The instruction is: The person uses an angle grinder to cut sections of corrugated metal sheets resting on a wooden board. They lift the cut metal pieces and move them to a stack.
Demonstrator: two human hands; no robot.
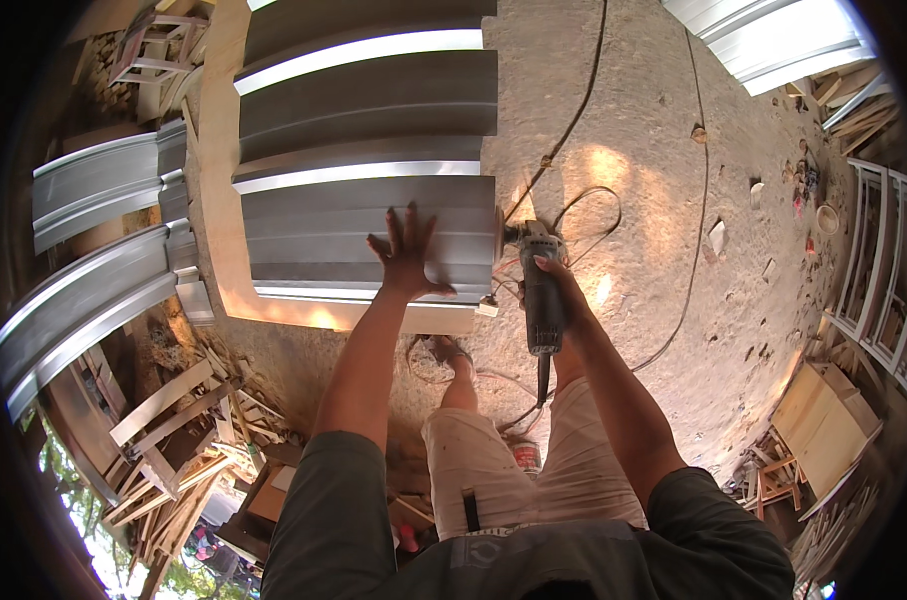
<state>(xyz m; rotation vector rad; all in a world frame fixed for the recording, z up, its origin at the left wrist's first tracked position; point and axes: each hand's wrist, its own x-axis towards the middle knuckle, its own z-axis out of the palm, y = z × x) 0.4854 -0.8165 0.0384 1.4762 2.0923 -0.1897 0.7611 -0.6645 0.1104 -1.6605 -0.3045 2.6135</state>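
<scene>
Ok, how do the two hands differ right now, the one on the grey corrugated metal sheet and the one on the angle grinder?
The left hand lies flat with fingers spread on the grey corrugated metal sheet; the right hand is closed around the body of the dark angle grinder. The left holds nothing and only presses; the right carries a tool, its disc at the sheet's right edge. Both are bare, with arms extended.
</scene>
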